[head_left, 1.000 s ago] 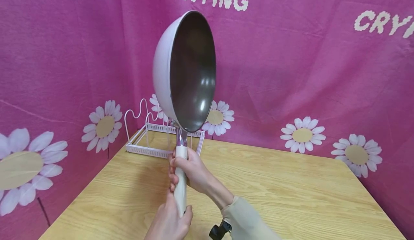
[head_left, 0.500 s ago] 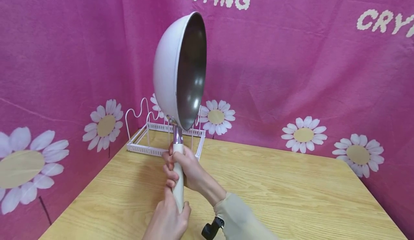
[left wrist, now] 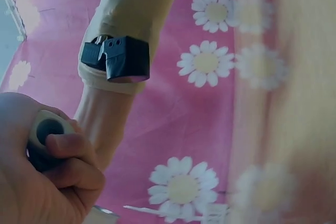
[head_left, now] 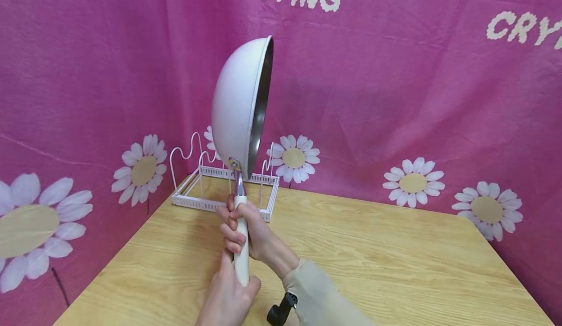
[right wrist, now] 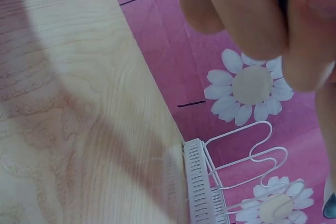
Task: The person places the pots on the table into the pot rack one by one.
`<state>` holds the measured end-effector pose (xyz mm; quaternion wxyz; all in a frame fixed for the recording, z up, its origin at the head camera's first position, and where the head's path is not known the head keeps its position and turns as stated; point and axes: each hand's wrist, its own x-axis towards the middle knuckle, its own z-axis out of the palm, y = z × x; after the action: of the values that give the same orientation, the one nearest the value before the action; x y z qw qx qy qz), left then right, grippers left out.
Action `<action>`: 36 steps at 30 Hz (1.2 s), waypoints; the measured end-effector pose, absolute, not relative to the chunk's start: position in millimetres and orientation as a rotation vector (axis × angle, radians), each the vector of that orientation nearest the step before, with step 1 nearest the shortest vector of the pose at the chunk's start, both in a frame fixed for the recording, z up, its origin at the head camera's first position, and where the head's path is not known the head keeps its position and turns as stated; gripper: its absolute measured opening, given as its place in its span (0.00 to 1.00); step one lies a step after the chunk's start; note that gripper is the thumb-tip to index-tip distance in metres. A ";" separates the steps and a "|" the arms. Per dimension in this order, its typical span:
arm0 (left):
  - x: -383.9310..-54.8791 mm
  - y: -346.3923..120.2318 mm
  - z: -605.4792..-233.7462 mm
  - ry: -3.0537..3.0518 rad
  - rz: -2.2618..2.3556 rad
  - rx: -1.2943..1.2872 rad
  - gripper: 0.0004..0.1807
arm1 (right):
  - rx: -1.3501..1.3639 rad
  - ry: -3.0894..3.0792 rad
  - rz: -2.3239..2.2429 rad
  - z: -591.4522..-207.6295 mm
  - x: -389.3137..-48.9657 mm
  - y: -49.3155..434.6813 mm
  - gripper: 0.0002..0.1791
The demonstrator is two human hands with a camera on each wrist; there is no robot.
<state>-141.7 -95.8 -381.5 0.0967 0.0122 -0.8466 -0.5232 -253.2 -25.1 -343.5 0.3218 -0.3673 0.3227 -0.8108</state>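
A deep white wok (head_left: 237, 106) with a dark inside stands on edge in the air, its bowl up and its opening facing right. Its long white handle (head_left: 241, 262) points down toward me. My right hand (head_left: 248, 228) grips the upper handle just below the metal neck. Lower down, my left hand (head_left: 230, 292) holds the handle's end, which the left wrist view shows poking out of the curled fingers (left wrist: 73, 166). Behind the wok, a white wire rack (head_left: 197, 203) sits on the table; the bowl hides part of it. Curled right fingers (right wrist: 236, 19) show in the right wrist view.
The wooden table (head_left: 373, 267) runs to a pink cloth wall (head_left: 373, 96) with daisies at the back and on both sides. The rack stands in the far left corner, with upright wire loops (right wrist: 262, 145). A black wrist camera (head_left: 281, 309) is strapped at the right sleeve.
The wok has turned about its handle, so its opening has swung to the right and more of the white outside shows. Its top has dropped somewhat. Both hands keep their hold and shift slightly left.
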 end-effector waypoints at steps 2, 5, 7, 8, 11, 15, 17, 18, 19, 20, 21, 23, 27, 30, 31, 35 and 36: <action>-142.6 -95.0 -384.4 -2.484 -1.619 0.016 0.44 | -0.964 0.824 -2.121 -344.5 -253.2 -23.6 0.13; -144.0 -94.4 -387.3 -2.445 -1.700 -0.027 0.43 | -0.965 0.793 -2.113 -345.6 -254.5 -23.3 0.13; -144.8 -94.2 -388.3 -2.425 -1.724 -0.036 0.42 | -0.970 0.794 -2.111 -346.2 -255.7 -24.3 0.13; -145.1 -94.2 -388.7 -2.421 -1.725 -0.034 0.42 | -0.970 0.805 -2.110 -346.5 -256.1 -25.0 0.13; -145.3 -94.2 -389.8 -2.449 -1.676 0.015 0.39 | -0.966 0.885 -2.114 -348.3 -256.6 -26.7 0.13; -146.2 -97.3 -388.8 -2.500 -1.633 0.080 0.39 | -0.917 1.084 -2.137 -350.2 -258.1 -27.9 0.10; -146.9 -100.4 -387.4 -2.518 -1.621 0.094 0.41 | -0.867 1.221 -2.159 -350.2 -259.9 -28.1 0.07; -147.3 -102.2 -386.9 -2.530 -1.603 0.099 0.42 | -0.839 1.302 -2.163 -350.0 -260.8 -28.0 0.06; -148.0 -103.5 -386.4 -2.546 -1.594 0.105 0.42 | -0.816 1.404 -2.159 -349.4 -261.9 -27.5 0.06; -148.5 -104.5 -386.2 -2.560 -1.581 0.113 0.41 | -0.792 1.504 -2.151 -348.8 -262.9 -27.0 0.06; -149.1 -105.5 -386.2 -2.573 -1.565 0.121 0.40 | -0.771 1.597 -2.137 -348.2 -263.6 -26.4 0.05; -149.9 -107.2 -387.0 -2.604 -1.540 0.143 0.38 | -0.736 1.764 -2.098 -347.5 -264.1 -25.7 0.05; -151.7 -107.4 -389.1 -2.618 -1.536 0.142 0.34 | -0.697 1.959 -2.046 -346.2 -263.6 -23.4 0.04; -152.2 -105.4 -390.9 -2.607 -1.514 0.130 0.32 | -0.686 2.011 -2.010 -346.9 -264.0 -20.9 0.02; -152.1 -104.9 -391.6 -2.605 -1.505 0.127 0.32 | -0.682 2.022 -1.994 -348.0 -264.6 -20.4 0.02; -152.0 -102.0 -394.9 -2.591 -1.479 0.115 0.30 | -0.699 2.037 -1.912 -351.1 -266.7 -17.3 0.02; -151.9 -101.4 -395.7 -2.588 -1.477 0.110 0.30 | -0.711 2.041 -1.893 -351.7 -267.5 -16.4 0.02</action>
<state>-151.9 -101.4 -395.7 0.0801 0.0367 -0.8652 -0.4937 -267.5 -16.4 -351.7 0.1340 -0.2453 0.7039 -0.6530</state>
